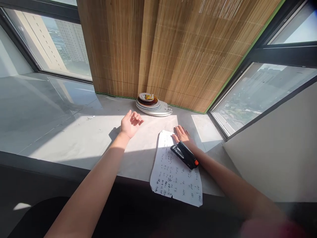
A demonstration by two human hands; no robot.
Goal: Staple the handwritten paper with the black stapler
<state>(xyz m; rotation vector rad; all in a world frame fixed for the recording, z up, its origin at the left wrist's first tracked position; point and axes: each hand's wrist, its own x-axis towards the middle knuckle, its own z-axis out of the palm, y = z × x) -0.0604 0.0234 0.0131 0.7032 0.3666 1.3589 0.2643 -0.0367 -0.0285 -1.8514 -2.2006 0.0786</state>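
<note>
My left hand (130, 123) hovers over the pale window ledge (81, 132), palm up, fingers loosely curled and apart, holding nothing. My right hand (182, 135) lies flat with fingers stretched out on the top edge of a sheet of handwritten paper (173, 175). A black stapler (185, 154) with an orange end rests on the paper, just under my right wrist and touching it. The paper's lower edge hangs over the front of the ledge.
A stack of plates (153, 106) with a small dish on top stands at the back against a bamboo blind (173, 49). Windows (257, 92) flank both sides. A grey wall (277, 148) rises on the right. The ledge's dark front edge (61, 168) runs below.
</note>
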